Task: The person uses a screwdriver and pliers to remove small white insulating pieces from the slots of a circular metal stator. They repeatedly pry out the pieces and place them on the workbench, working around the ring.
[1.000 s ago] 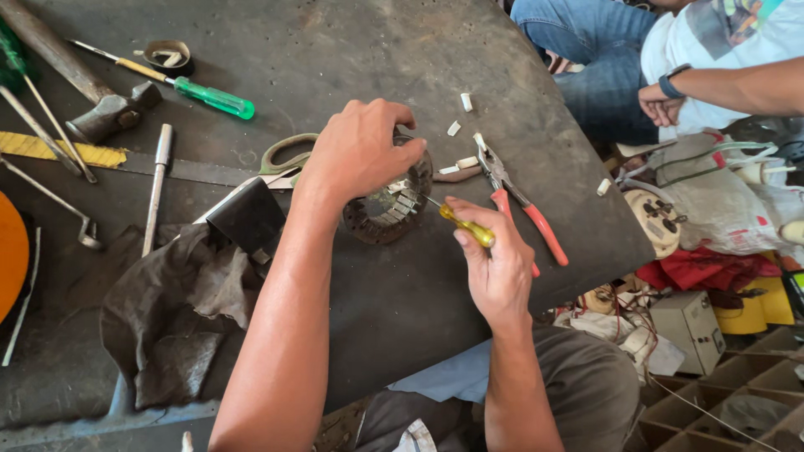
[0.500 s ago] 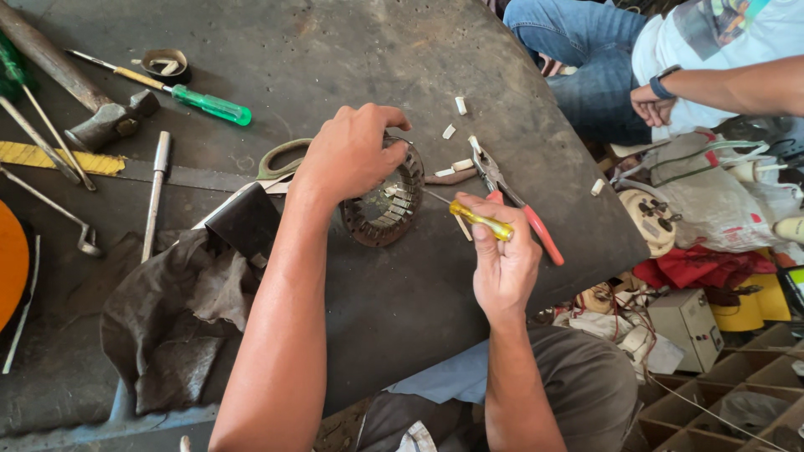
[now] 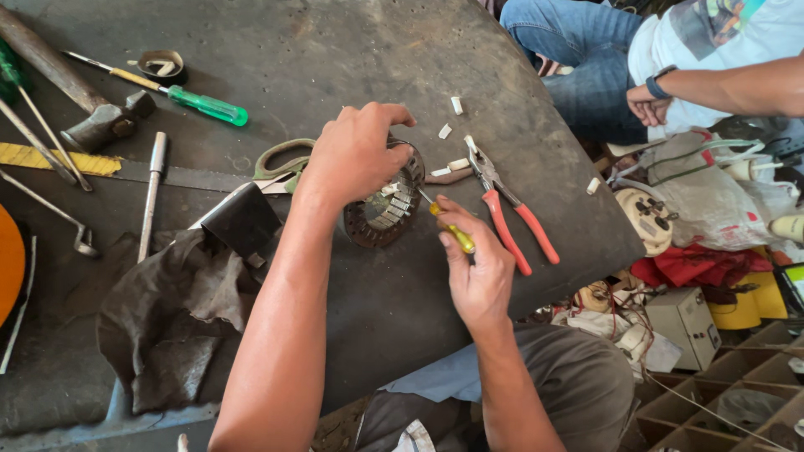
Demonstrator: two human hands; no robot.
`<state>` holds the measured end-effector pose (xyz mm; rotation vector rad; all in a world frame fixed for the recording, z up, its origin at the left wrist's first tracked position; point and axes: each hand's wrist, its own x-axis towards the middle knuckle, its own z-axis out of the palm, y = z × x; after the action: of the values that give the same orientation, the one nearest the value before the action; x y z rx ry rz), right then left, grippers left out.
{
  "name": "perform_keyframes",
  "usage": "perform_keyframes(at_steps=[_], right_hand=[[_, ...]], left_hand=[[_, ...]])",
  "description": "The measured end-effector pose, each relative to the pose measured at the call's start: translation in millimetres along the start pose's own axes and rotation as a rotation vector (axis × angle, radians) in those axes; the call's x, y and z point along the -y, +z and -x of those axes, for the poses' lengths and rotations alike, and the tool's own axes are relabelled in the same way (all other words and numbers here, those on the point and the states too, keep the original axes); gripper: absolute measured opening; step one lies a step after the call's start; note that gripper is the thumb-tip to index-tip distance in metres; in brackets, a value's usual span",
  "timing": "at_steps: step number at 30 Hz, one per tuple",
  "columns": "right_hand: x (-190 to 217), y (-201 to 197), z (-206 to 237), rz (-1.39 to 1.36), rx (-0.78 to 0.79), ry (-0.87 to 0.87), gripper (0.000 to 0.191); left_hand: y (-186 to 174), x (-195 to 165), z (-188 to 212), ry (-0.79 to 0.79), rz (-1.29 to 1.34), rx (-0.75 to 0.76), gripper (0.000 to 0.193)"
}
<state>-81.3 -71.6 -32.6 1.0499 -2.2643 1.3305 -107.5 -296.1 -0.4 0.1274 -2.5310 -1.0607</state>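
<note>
A round metal motor stator (image 3: 383,211) with slotted teeth lies on the dark workbench (image 3: 335,67). My left hand (image 3: 356,155) grips it from above, fingers curled over its rim. My right hand (image 3: 473,268) holds a small yellow-handled screwdriver (image 3: 452,233), its tip pointing into the stator's slots. Several small white insulation pieces (image 3: 456,105) lie scattered just beyond the stator.
Red-handled pliers (image 3: 511,213) lie right of the stator. A green-handled screwdriver (image 3: 205,106), hammer (image 3: 105,124), tape roll (image 3: 159,63), scissors (image 3: 280,157) and dark rag (image 3: 167,310) lie left. Another person (image 3: 670,59) sits at upper right beside clutter and bags.
My right hand has moved left, bringing the yellow screwdriver closer to the stator. My left hand has stayed on the stator.
</note>
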Motion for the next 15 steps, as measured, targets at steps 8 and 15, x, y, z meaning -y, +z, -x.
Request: perform_keyframes(at_steps=[8, 15], right_hand=[[-4.8, 1.4, 6.3, -0.055, -0.049, 0.001, 0.016], [-14.5, 0.6, 16.3, -0.38, -0.239, 0.103, 0.019]], left_hand=[[-4.4, -10.0, 4.4, -0.088, 0.069, -0.007, 0.036], [-19.9, -6.7, 6.7, -0.198, 0.239, 0.066, 0.037]])
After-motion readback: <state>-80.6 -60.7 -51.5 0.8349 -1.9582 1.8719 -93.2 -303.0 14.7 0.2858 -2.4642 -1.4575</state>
